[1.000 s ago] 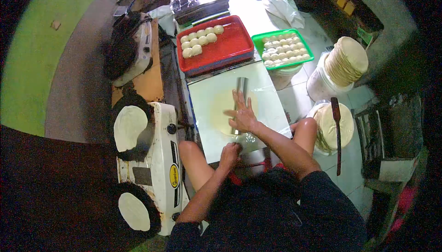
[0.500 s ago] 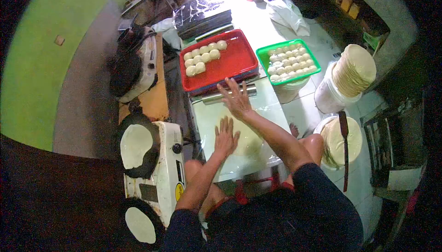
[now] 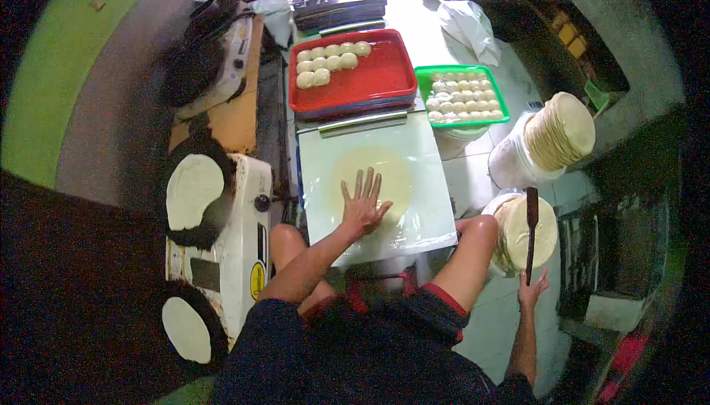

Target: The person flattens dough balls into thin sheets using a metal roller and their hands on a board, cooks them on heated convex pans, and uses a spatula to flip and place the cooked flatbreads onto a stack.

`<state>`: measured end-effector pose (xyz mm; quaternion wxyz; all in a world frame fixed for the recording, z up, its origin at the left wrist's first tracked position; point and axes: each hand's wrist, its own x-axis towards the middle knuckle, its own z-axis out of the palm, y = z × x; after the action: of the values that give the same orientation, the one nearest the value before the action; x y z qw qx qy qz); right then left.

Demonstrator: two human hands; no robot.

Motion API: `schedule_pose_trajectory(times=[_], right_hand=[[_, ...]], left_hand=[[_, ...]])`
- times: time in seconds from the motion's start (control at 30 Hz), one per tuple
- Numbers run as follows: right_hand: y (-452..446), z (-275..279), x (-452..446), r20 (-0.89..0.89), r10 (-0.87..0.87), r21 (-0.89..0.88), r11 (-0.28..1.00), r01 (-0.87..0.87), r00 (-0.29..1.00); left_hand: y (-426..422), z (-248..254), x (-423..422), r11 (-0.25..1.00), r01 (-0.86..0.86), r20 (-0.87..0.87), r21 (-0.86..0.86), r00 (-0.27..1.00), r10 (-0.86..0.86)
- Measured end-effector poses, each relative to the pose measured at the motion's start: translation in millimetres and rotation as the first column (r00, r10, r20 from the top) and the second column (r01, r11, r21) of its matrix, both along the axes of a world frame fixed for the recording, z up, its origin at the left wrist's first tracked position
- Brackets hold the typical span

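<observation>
My left hand (image 3: pixel 362 209) lies with fingers spread on a clear plastic sheet (image 3: pixel 325 216), over a thin round of pale dough (image 3: pixel 392 176). Down at my right side, my right hand (image 3: pixel 531 290) grips the handle end of a long dark spatula (image 3: pixel 532 216). The spatula's blade rests across a stack of flat round skins (image 3: pixel 510 227) on a white bucket. To my left, a flat skin (image 3: pixel 194 190) sits on the upper black pan of a white stove (image 3: pixel 248 213), and another skin (image 3: pixel 186 329) covers the lower pan.
A red tray (image 3: pixel 384 72) with several dough balls (image 3: pixel 320 65) stands beyond the sheet, a metal bar (image 3: pixel 362 123) before it. Right of it, a green tray (image 3: pixel 505 109) holds more balls. A taller stack of skins (image 3: pixel 562 131) leans on another bucket (image 3: pixel 510 157).
My right hand has left the area near the red tray and reached down right to the spatula handle. My left hand stays on the sheet, fingers now more widely spread.
</observation>
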<state>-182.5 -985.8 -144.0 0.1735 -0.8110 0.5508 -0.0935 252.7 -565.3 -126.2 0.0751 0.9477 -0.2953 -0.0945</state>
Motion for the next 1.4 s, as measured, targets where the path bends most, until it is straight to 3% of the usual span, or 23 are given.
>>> schedule_pose_trajectory(times=[0.03,0.13,0.17,0.27,0.3,0.37,0.4,0.47,0.53,0.6,0.63,0.73,0.8,0.83,0.87,0.93,1.0,1.1,1.13,1.2,1.27,1.33,1.4], right_hand=[[2,0,-2,0.011,0.020,-0.016,1.000,-0.020,1.000],[13,26,11,0.049,0.319,-0.160,0.938,-0.307,0.947],[30,53,22,0.082,0.381,-0.211,0.910,-0.358,0.921],[87,81,95,0.212,0.542,-0.197,0.839,-0.508,0.813],[100,70,136,0.337,0.602,-0.033,0.776,-0.630,0.724],[194,99,219,0.376,0.837,-0.080,0.457,-0.886,0.397],[274,146,243,0.256,0.956,-0.277,0.214,-0.937,0.142],[379,189,274,0.407,0.908,-0.083,-0.074,-0.994,-0.101],[462,235,282,0.262,0.851,-0.088,-0.449,-0.889,-0.455],[507,270,275,0.264,0.708,-0.068,-0.664,-0.745,-0.655],[516,273,273,0.214,0.681,-0.028,-0.713,-0.701,-0.701],[547,301,268,-0.068,0.648,0.187,-0.739,-0.648,-0.759],[573,281,279,-0.062,0.646,0.155,-0.747,-0.646,-0.761],[598,255,286,-0.036,0.646,0.103,-0.756,-0.646,-0.762],[623,231,292,-0.007,0.645,0.052,-0.763,-0.644,-0.764],[693,193,289,0.068,0.605,-0.017,-0.794,-0.607,-0.793],[740,162,284,0.330,0.412,-0.201,-0.848,-0.490,-0.849],[767,175,285,0.644,0.243,-0.173,-0.877,-0.447,-0.725],[769,180,291,0.630,0.278,-0.137,-0.879,-0.456,-0.726],[761,203,307,0.594,0.355,-0.059,-0.876,-0.479,-0.722],[754,204,309,0.366,0.363,-0.185,-0.874,-0.449,-0.857],[741,197,301,0.164,0.387,-0.212,-0.884,-0.416,-0.907],[721,204,295,0.121,0.419,-0.167,-0.885,-0.435,-0.900]], left_hand=[[7,-21,-8,1.000,0.003,0.059,-0.019,0.998,-0.002],[47,-6,-22,0.961,-0.246,0.070,-0.124,0.964,0.256],[70,46,-38,0.931,-0.315,-0.021,-0.183,0.948,0.317],[134,72,-88,0.828,-0.398,0.091,-0.396,0.880,0.466],[150,90,-106,0.832,-0.379,0.133,-0.404,0.876,0.463],[174,145,-130,0.848,-0.342,0.219,-0.405,0.864,0.453],[176,80,-147,0.771,-0.422,0.095,-0.478,0.847,0.523],[180,55,-164,0.741,-0.482,0.013,-0.467,0.835,0.551],[212,49,-185,0.692,-0.441,-0.142,-0.571,0.884,0.446],[229,41,-205,0.578,-0.474,-0.174,-0.664,0.850,0.497],[235,37,-215,0.485,-0.518,-0.146,-0.705,0.775,0.615],[267,78,-258,0.267,-0.556,-0.236,-0.787,0.672,0.702],[281,89,-271,0.381,-0.768,-0.302,-0.515,0.579,0.757],[278,54,-276,0.278,-0.639,-0.180,-0.717,0.555,0.812],[275,55,-278,0.249,-0.616,-0.207,-0.748,0.572,0.794],[274,65,-276,0.201,-0.567,-0.240,-0.799,0.606,0.758],[262,45,-271,0.197,-0.581,-0.268,-0.790,0.615,0.741],[261,46,-279,0.272,-0.555,-0.187,-0.786,0.633,0.751],[260,50,-282,0.306,-0.538,-0.142,-0.785,0.638,0.757],[263,49,-286,0.287,-0.603,-0.273,-0.744,0.667,0.693],[272,61,-290,0.346,-0.625,-0.395,-0.700,0.742,0.542],[288,106,-289,0.455,-0.583,-0.501,-0.673,0.812,0.300],[319,159,-290,0.539,-0.517,-0.499,-0.665,0.844,0.195]])
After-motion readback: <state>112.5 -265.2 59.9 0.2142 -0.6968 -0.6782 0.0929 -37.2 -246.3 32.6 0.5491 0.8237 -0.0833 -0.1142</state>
